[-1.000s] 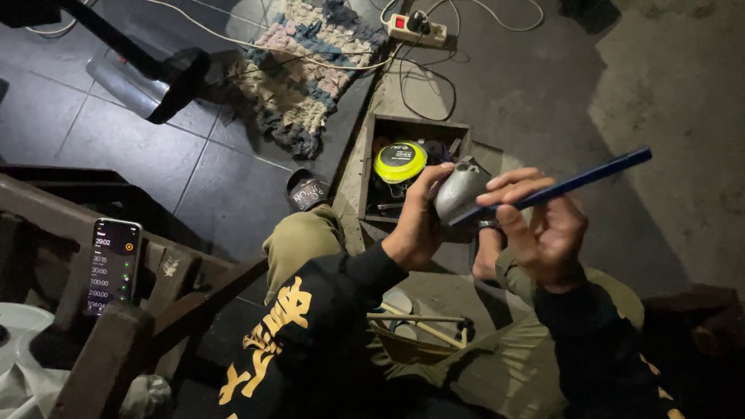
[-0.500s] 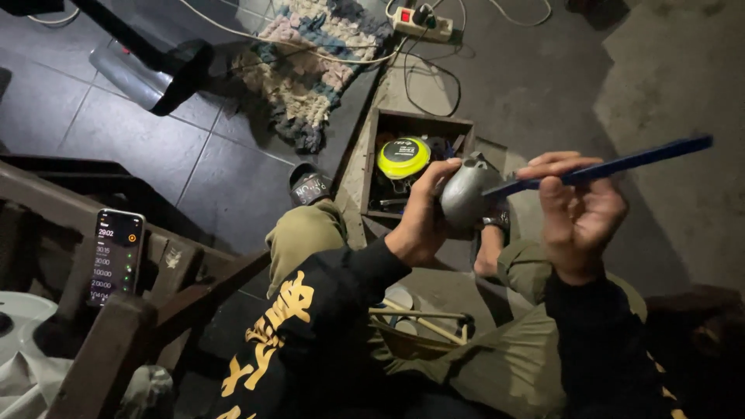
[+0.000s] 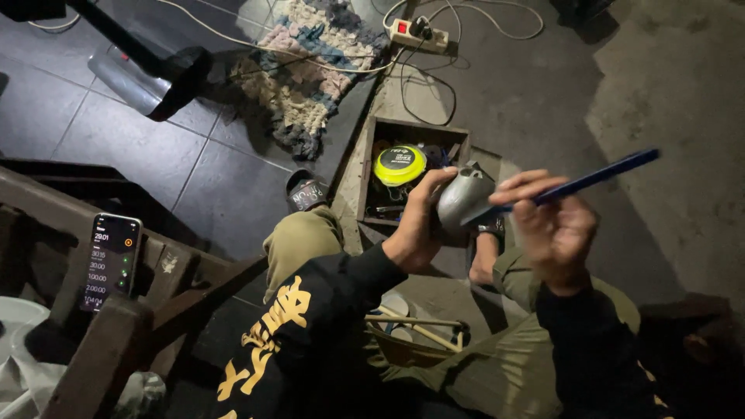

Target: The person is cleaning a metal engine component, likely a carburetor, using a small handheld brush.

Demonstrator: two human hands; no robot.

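filing grey part (image 3: 463, 199) with blue file (image 3: 590, 177)
left hand (image 3: 415, 225) clamps part, right hand (image 3: 551, 225) grips file; next stroke likely needs steady grip.

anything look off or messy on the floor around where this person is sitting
A few things. White cables trail loose across the floor and over the rumpled woven rug to the power strip. A phone with its screen lit is propped on the wooden frame. Nothing looks spilled or broken.
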